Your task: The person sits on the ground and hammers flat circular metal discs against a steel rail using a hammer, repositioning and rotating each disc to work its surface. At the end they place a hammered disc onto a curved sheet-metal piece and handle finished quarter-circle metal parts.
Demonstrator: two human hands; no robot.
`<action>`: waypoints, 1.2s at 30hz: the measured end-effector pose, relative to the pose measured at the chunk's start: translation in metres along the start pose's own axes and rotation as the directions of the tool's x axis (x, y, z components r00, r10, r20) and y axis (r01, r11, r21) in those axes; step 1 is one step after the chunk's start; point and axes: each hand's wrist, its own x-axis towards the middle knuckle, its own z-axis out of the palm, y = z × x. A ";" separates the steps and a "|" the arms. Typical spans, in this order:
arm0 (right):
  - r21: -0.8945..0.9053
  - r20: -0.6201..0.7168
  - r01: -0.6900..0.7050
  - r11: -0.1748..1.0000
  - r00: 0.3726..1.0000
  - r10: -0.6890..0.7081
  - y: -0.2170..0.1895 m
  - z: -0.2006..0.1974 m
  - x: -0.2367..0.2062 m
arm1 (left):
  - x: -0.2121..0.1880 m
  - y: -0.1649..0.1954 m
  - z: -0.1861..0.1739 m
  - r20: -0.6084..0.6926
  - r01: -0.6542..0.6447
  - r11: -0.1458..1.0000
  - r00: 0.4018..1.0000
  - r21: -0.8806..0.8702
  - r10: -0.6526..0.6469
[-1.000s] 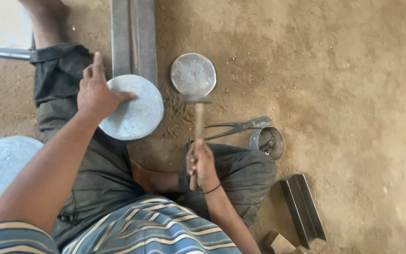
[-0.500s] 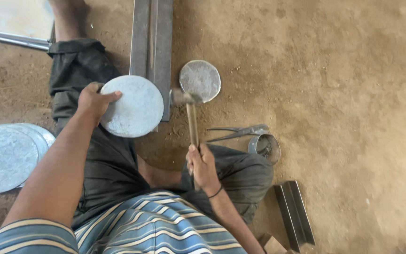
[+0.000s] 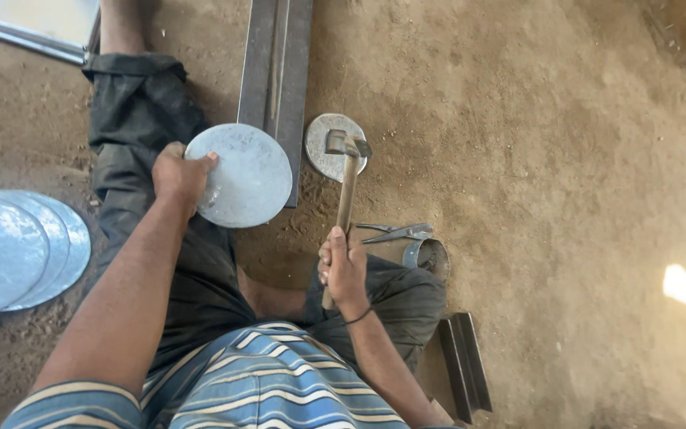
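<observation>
Two hands are busy here, and the person sits on the dirt floor (image 3: 565,159) with legs in dark trousers. Closest in, the right hand (image 3: 341,268) has its fingers closed tight around the wooden handle of a hammer (image 3: 346,187). The hammer head sits over a small round metal plate (image 3: 321,151) that lies flat on the dirt. A bit further out, the left hand (image 3: 178,176) has its fingers wrapped around the edge of a bigger round metal disc (image 3: 244,176), holding it up over the knee, just beside a long steel bar (image 3: 277,71) that runs away along the floor. Pliers (image 3: 395,233) and a small metal ring (image 3: 426,256) lie near the right knee. A stack of shiny discs (image 3: 17,246) rests far off on the left side. The hammer could slip on the small plate and skid off into the dirt, or hit the knee, since the legs are so near. The thin disc edge could also cut the fingers.
</observation>
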 end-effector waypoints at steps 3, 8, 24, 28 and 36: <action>-0.099 0.016 -0.087 0.991 0.996 0.089 0.003 0.000 -0.005 | 0.001 -0.008 0.003 -0.035 0.008 0.999 0.999 -0.033 -0.009; 0.037 -0.006 -0.023 0.999 1.000 0.023 0.003 0.001 -0.005 | 0.001 -0.018 0.011 -0.036 0.070 0.927 0.995 -0.369 -0.090; -0.061 0.039 -0.188 0.980 0.981 0.191 -0.005 0.004 -0.016 | -0.025 -0.029 0.036 -0.143 0.063 0.757 0.969 -0.650 -0.203; 0.027 -0.037 0.047 0.999 0.998 -0.046 -0.003 0.006 -0.019 | -0.031 -0.032 0.044 -0.137 0.133 0.753 0.949 -0.645 -0.285; 0.013 0.016 -0.108 0.994 0.994 0.108 0.012 0.008 -0.026 | -0.040 -0.035 0.054 -0.134 0.123 0.624 0.928 -0.772 -0.348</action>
